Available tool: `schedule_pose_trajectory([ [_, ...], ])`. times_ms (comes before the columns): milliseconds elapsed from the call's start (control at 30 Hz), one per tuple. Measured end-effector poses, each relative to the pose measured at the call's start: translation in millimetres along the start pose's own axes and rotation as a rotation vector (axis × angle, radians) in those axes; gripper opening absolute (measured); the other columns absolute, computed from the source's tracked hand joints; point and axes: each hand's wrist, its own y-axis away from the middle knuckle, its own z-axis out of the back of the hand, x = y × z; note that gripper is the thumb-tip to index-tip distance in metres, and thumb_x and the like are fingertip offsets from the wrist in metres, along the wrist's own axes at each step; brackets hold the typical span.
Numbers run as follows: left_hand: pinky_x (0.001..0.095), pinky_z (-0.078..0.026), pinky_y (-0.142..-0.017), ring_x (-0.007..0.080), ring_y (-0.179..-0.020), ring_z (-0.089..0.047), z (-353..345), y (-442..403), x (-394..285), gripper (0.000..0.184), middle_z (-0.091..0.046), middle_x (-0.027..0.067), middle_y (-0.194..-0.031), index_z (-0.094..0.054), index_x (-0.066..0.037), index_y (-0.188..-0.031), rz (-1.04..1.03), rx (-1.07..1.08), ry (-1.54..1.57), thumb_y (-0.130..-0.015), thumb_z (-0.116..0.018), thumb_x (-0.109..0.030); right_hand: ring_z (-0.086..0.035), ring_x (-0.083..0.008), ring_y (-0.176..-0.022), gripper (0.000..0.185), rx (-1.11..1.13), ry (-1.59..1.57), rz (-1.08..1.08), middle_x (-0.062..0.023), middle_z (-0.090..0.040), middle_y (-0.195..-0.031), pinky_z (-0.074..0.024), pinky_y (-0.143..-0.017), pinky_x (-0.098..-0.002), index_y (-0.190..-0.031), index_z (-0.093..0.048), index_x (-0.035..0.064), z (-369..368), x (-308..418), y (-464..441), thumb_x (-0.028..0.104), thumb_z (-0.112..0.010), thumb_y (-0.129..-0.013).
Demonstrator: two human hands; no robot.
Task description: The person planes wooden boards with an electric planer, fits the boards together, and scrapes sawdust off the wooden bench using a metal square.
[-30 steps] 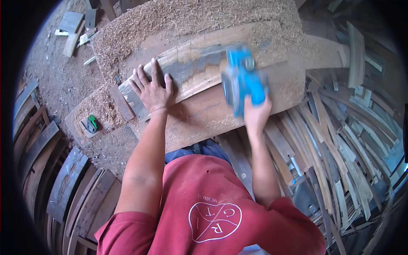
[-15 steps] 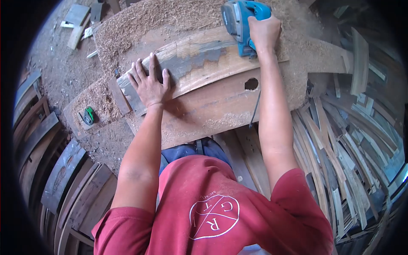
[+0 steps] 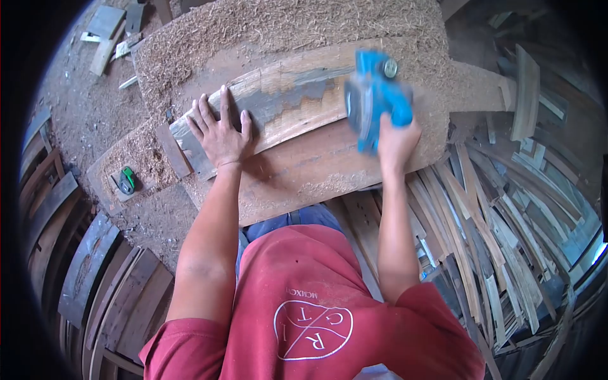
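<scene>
A rough wooden board (image 3: 294,104), partly grey and partly freshly bared, lies across the workbench (image 3: 285,183). Flat on its left end rests my left hand (image 3: 221,136), fingers spread. My right hand (image 3: 399,142) is wrapped round the handle of a blue electric planer (image 3: 373,104), which is smeared by motion over the board's right part. Whether the planer's sole touches the wood I cannot tell. A small wooden strip (image 3: 173,151) sits against the board's left end.
Wood shavings (image 3: 291,25) cover the bench's far side. A green and black tape measure (image 3: 128,180) lies at the left. Stacked boards (image 3: 88,263) stand at lower left, and many thin wood strips (image 3: 487,247) lie to the right. Offcuts (image 3: 106,31) are on the ground at upper left.
My right hand has brought the planer closer to my body and slightly left, turning it. The planer now covers the bench hole. My left hand stays on the board.
</scene>
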Motion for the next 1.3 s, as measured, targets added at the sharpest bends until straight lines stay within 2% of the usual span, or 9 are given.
schedule_pose_trajectory([
  [267,0.0575,-0.011,-0.128,0.0380,-0.155,-0.027,1.1,0.5,-1.5,0.069,-0.039,0.0175,-0.161,-0.040,-0.036,-0.161,0.015,-0.016,-0.015,-0.095,-0.056,-0.053,-0.075,-0.0347,-0.078,0.019,-0.095,0.000,0.177,-0.0252,-0.075,-0.087,-0.0556,-0.075,-0.0422,-0.093,-0.075,-0.0006,-44.6,52.7,-150.5,0.013,-0.070,-0.080],
  [433,0.0563,-0.011,-0.129,0.0366,-0.155,-0.027,-0.1,0.4,-1.9,0.068,-0.039,0.0156,-0.161,-0.041,-0.037,-0.160,0.014,-0.022,-0.012,-0.096,-0.056,-0.053,-0.067,-0.0209,-0.067,0.016,0.027,-0.107,0.128,-0.0124,-0.070,-0.072,-0.0532,-0.069,-0.0429,-0.092,-0.072,-0.0024,-3.7,6.4,-71.0,0.010,-0.071,-0.083],
  [567,0.0564,-0.011,-0.129,0.0365,-0.155,-0.027,2.8,-0.8,-3.0,0.068,-0.038,0.0155,-0.162,-0.041,-0.037,-0.160,0.028,0.008,-0.018,-0.096,-0.054,-0.053,-0.071,-0.0217,-0.081,0.026,0.011,-0.029,-0.009,-0.0151,-0.074,-0.087,-0.0541,-0.079,-0.0413,-0.109,-0.070,-0.0040,43.5,-50.1,44.6,0.005,-0.068,-0.084],
  [667,0.0567,-0.011,-0.128,0.0366,-0.155,-0.027,3.8,-1.7,-2.7,0.068,-0.038,0.0157,-0.161,-0.041,-0.037,-0.160,0.019,0.009,-0.015,-0.096,-0.054,-0.053,-0.073,-0.0286,-0.077,0.022,-0.021,0.047,-0.010,-0.0183,-0.072,-0.082,-0.0549,-0.076,-0.0446,-0.102,-0.068,-0.0054,44.7,-51.1,38.5,0.006,-0.070,-0.083],
  [833,0.0568,-0.012,-0.128,0.0369,-0.155,-0.027,1.4,-0.3,-0.4,0.067,-0.039,0.0158,-0.161,-0.041,-0.037,-0.160,0.017,-0.009,-0.023,-0.096,-0.054,-0.053,-0.073,-0.0226,-0.078,0.023,0.008,0.048,0.091,-0.0182,-0.074,-0.080,-0.0547,-0.077,-0.0413,-0.100,-0.073,-0.0059,6.8,5.8,-94.3,0.008,-0.070,-0.082],
  [1000,0.0549,-0.013,-0.129,0.0354,-0.154,-0.029,-2.4,1.3,-0.8,0.068,-0.040,0.0144,-0.160,-0.041,-0.037,-0.160,-0.003,-0.046,-0.033,-0.096,-0.055,-0.053,-0.075,-0.0332,-0.082,0.028,-0.093,0.156,0.165,-0.0237,-0.076,-0.091,-0.0565,-0.080,-0.0405,-0.103,-0.077,0.0017,-23.4,32.7,-195.2,0.017,-0.073,-0.080],
  [1133,0.0539,-0.013,-0.129,0.0343,-0.154,-0.030,-5.9,1.8,0.1,0.068,-0.041,0.0129,-0.160,-0.041,-0.038,-0.160,0.006,-0.060,-0.030,-0.096,-0.056,-0.052,-0.075,-0.0334,-0.080,0.030,0.025,-0.010,0.270,-0.0236,-0.076,-0.088,-0.0562,-0.078,-0.0421,-0.105,-0.076,0.0002,-3.9,-0.1,-166.0,0.018,-0.073,-0.080],
  [1233,0.0541,-0.014,-0.129,0.0342,-0.154,-0.031,-7.2,1.4,1.5,0.068,-0.040,0.0125,-0.160,-0.041,-0.038,-0.160,0.001,-0.066,-0.020,-0.095,-0.056,-0.052,-0.073,-0.0229,-0.083,0.024,0.092,-0.039,0.056,-0.0165,-0.075,-0.087,-0.0555,-0.078,-0.0414,-0.102,-0.072,-0.0040,37.4,-36.7,-82.7,0.012,-0.070,-0.084],
  [1300,0.0544,-0.014,-0.129,0.0345,-0.153,-0.031,-2.8,2.3,-0.4,0.068,-0.040,0.0125,-0.161,-0.042,-0.038,-0.160,0.014,-0.057,-0.018,-0.095,-0.056,-0.051,-0.075,-0.0288,-0.081,0.026,0.030,-0.020,0.049,-0.0182,-0.074,-0.086,-0.0555,-0.078,-0.0447,-0.107,-0.069,-0.0026,58.7,-67.4,-26.9,0.005,-0.069,-0.082],
])
